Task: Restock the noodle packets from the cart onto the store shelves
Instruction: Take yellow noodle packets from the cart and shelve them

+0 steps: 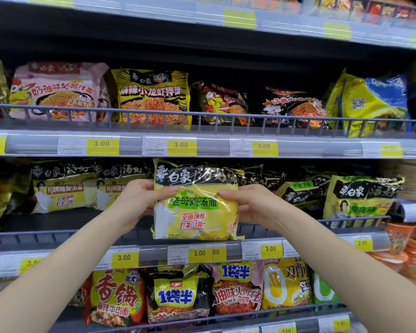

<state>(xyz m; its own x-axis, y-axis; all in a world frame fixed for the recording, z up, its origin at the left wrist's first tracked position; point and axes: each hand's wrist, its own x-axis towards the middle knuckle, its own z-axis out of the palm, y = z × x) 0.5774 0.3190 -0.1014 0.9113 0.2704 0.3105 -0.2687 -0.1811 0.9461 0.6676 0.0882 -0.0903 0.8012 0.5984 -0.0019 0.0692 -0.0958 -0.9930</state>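
Observation:
A yellow and black noodle packet (195, 203) with a green label is held upright in front of the middle shelf (58, 236). My left hand (136, 200) grips its left edge, thumb on the front. My right hand (246, 205) grips its right edge the same way. The packet's bottom hangs level with the shelf's front rail. Behind it on the same shelf stand similar yellow and black packets (63, 186) on the left and more (363, 198) on the right. The cart is out of view.
The upper shelf (202, 131) carries pink, yellow and black noodle packets behind a wire rail. The lower shelf (183, 294) holds several more packets. Orange cup noodles (411, 248) stand at the right edge. Yellow price tags line each shelf front.

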